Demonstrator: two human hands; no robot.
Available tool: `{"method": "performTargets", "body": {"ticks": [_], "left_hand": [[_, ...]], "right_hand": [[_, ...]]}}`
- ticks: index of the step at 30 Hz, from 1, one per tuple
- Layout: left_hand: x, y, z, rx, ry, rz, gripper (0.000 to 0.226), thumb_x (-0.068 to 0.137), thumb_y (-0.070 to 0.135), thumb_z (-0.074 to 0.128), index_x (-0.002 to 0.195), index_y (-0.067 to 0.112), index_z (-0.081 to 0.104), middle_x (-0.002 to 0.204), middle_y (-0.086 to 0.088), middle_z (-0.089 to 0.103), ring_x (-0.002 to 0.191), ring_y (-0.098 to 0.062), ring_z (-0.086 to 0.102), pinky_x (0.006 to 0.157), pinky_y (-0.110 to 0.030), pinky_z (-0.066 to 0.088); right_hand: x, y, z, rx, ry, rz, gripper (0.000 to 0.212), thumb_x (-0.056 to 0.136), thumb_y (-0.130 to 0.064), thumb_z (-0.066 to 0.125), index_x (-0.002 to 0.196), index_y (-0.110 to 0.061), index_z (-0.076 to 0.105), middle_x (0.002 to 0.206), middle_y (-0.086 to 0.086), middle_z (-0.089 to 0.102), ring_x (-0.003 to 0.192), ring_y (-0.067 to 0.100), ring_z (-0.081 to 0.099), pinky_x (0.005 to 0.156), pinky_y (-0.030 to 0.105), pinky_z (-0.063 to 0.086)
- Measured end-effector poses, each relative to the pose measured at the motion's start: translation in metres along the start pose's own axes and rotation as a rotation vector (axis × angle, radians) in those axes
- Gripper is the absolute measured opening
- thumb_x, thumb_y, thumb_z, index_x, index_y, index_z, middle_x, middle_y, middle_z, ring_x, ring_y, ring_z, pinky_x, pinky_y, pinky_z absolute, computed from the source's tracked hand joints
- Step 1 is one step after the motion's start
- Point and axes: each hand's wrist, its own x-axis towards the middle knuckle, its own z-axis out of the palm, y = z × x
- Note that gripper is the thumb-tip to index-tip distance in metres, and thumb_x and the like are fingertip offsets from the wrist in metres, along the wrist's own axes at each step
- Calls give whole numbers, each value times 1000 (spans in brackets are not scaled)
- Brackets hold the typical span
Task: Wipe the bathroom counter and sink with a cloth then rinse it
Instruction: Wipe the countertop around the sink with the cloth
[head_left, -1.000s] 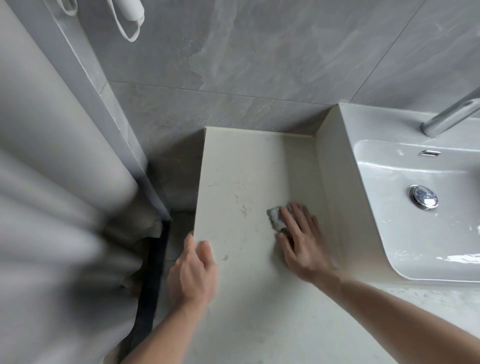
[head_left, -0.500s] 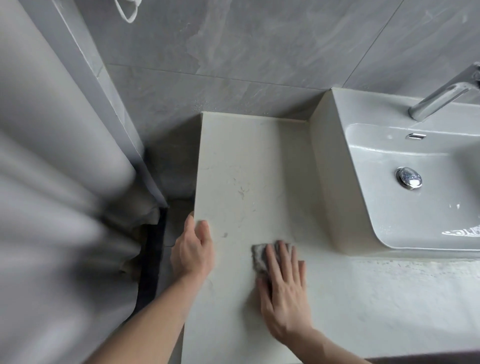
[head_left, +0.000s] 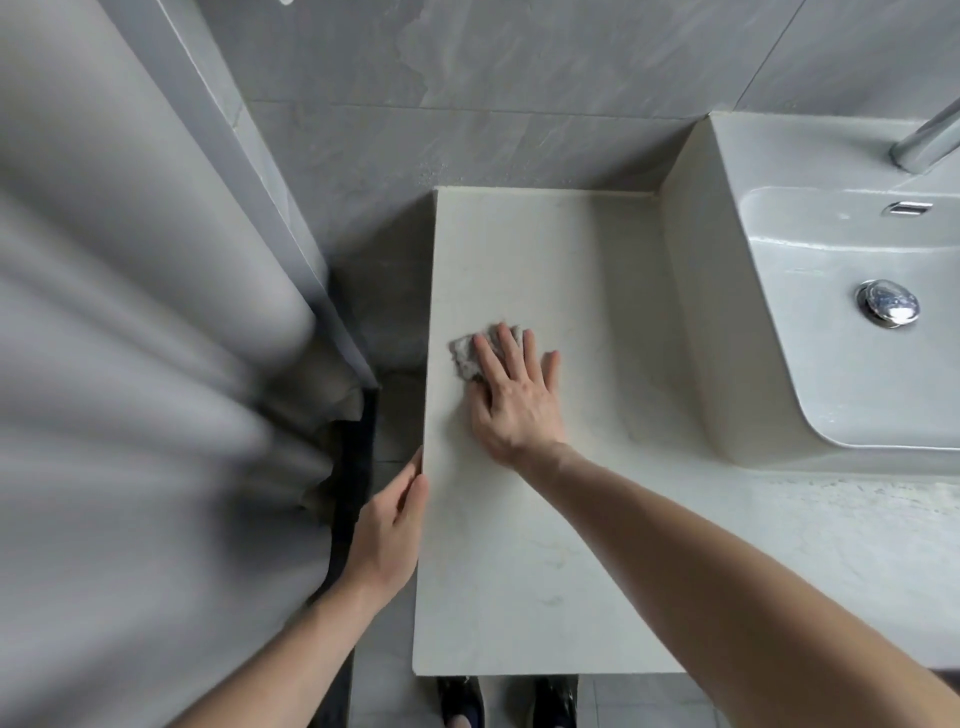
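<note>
Four straight fingers (head_left: 501, 353) of the right hand (head_left: 514, 400) press a small grey cloth (head_left: 467, 356) flat on the pale counter (head_left: 545, 545), near its left edge and well apart from the sink (head_left: 831, 364). The left hand (head_left: 387, 530), fingers relaxed and holding nothing, rests against the counter's left edge beside a grey curtain (head_left: 130, 364). By my judgement the task is at an early stage: the counter's left part is being wiped, a chalky patch in front of the sink looks untouched, and wiping the basin under the faucet (head_left: 930, 140) and rinsing the cloth remain.
</note>
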Motion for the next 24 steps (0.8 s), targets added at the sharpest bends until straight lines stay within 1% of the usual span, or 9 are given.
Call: {"method": "performTargets", "body": {"ticks": [2, 4, 6, 8, 12, 15, 18, 21, 24], "left_hand": [[-10, -2, 1, -12, -7, -12, 38, 106, 28, 45, 143, 29, 56, 134, 27, 60, 129, 10, 50, 111, -23, 41], [-18, -7, 0, 65, -4, -14, 40, 105, 35, 44, 144, 34, 54, 135, 28, 59, 129, 9, 51, 110, -25, 43], [-25, -15, -2, 202, 9, -13, 46, 102, 47, 41, 146, 37, 50, 140, 25, 57, 133, 2, 50, 112, -28, 41], [-30, -17, -4, 309, 17, -18, 53, 99, 51, 40, 147, 32, 49, 145, 15, 55, 136, -8, 50, 110, -25, 40], [-40, -4, -4, 450, -7, 26, 46, 104, 36, 46, 149, 27, 47, 148, 9, 53, 135, -15, 51, 97, -20, 38], [-44, 3, -5, 519, -45, 21, 49, 104, 31, 46, 153, 26, 41, 152, 6, 50, 137, -19, 48, 102, -27, 39], [-52, 9, -5, 648, -111, 33, 64, 102, 29, 49, 159, 21, 22, 163, 1, 31, 145, -21, 38, 112, -34, 36], [-67, 19, 0, 800, -186, 121, 84, 98, 27, 54, 161, 21, -1, 169, 2, 3, 148, -22, 31, 107, -37, 44], [-80, 27, 6, 873, -215, 147, 85, 96, 27, 58, 160, 20, 1, 168, 2, -14, 148, -24, 32, 101, -37, 48]], "right_hand": [[-16, 1, 2, 5, -5, -75, 61, 102, -43, 32, 161, -28, 24, 171, 3, 13, 158, 34, 4, 125, 57, 4], [-43, 5, 7, 37, -31, -161, 60, 104, -42, 34, 161, -29, 21, 171, 2, 12, 158, 31, 1, 126, 54, 6], [-78, 5, 11, 65, -58, -218, 60, 105, -42, 33, 162, -30, 18, 172, 1, 10, 159, 28, -2, 127, 52, 7], [-117, 4, 15, 90, -91, -258, 60, 107, -40, 32, 163, -30, 15, 172, 0, 7, 159, 25, -5, 127, 50, 7], [-188, 14, 14, 118, -130, -277, 60, 108, -36, 34, 163, -28, 14, 172, -3, 3, 159, 22, -5, 128, 46, 7], [-226, 35, 8, 91, -143, -242, 62, 107, -33, 36, 164, -28, 11, 172, -4, 0, 159, 21, -5, 128, 44, 7], [-256, 67, -4, 58, -137, -131, 64, 106, -33, 37, 163, -30, 9, 172, -5, -1, 159, 21, -6, 128, 44, 8], [-277, 112, -17, 42, -72, 100, 65, 105, -36, 37, 163, -32, 10, 172, -5, -1, 159, 21, -7, 128, 43, 7], [-283, 167, -33, 47, 12, 417, 64, 106, -35, 37, 163, -32, 9, 172, -2, -3, 159, 24, -5, 128, 47, 8]]}}
